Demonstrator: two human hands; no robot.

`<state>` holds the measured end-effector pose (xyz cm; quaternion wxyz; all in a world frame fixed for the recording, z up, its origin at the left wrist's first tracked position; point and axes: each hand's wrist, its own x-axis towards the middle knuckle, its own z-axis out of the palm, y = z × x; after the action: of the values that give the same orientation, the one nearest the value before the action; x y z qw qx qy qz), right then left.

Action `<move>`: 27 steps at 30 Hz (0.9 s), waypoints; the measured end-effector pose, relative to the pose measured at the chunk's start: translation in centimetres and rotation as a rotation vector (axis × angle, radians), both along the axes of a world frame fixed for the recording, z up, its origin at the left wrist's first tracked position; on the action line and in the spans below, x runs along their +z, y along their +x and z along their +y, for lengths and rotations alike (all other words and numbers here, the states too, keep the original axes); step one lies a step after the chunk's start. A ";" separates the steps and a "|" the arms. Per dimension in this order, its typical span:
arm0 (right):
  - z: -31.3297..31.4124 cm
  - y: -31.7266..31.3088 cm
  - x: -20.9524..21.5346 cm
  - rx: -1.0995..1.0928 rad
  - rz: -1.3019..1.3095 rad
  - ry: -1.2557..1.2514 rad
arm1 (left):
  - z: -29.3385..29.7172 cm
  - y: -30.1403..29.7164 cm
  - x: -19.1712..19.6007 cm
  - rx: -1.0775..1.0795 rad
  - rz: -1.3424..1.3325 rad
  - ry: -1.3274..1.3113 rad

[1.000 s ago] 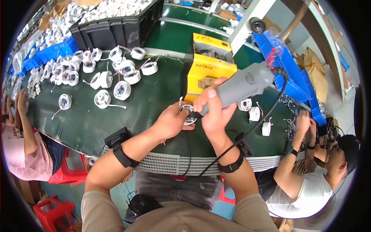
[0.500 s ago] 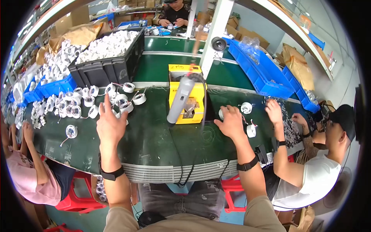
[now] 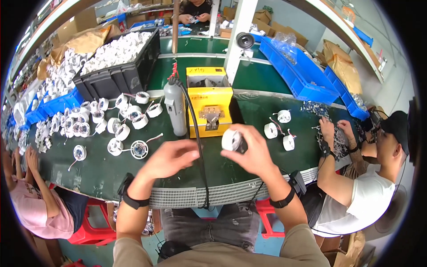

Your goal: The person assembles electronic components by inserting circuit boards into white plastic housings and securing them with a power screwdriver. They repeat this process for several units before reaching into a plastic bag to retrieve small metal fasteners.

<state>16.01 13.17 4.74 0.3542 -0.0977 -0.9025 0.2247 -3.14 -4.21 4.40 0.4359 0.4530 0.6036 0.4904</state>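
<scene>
Presently, right hand (image 3: 252, 150) grasps a white round part (image 3: 230, 139) between thumb and fingers, over the green bench (image 3: 98, 171), near the front of the yellow box (image 3: 213, 100). Left hand (image 3: 171, 158): released, fingers loosely extended rightward, tips by the black cable (image 3: 194, 118) of the grey tool (image 3: 175, 111). From my side, black crate (image 3: 116, 81) heaped with small white pieces; blue tray (image 3: 62, 103) beside it likewise. Long blue bin (image 3: 307, 92), at right: clear plastic bag (image 3: 286, 42) toward its far end.
</scene>
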 end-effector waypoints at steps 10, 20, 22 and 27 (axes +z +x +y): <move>-1.1 -4.6 -2.2 0.455 0.219 -0.759 | 2.0 0.6 -2.3 -0.044 -0.574 0.379; 0.5 -3.7 -3.6 0.408 0.038 -1.163 | 2.1 0.1 -2.4 -0.035 -0.731 0.249; 0.4 -3.4 -3.2 0.416 0.057 -1.161 | 2.2 0.2 -2.4 -0.030 -0.732 0.248; 0.3 -3.3 -2.7 0.499 0.016 -0.779 | 2.3 0.1 -1.9 -0.107 -0.835 0.201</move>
<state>12.70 13.46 2.04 0.2332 -0.0015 -0.7439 0.6263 -3.08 -1.86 2.51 0.6213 0.2863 0.3004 0.6647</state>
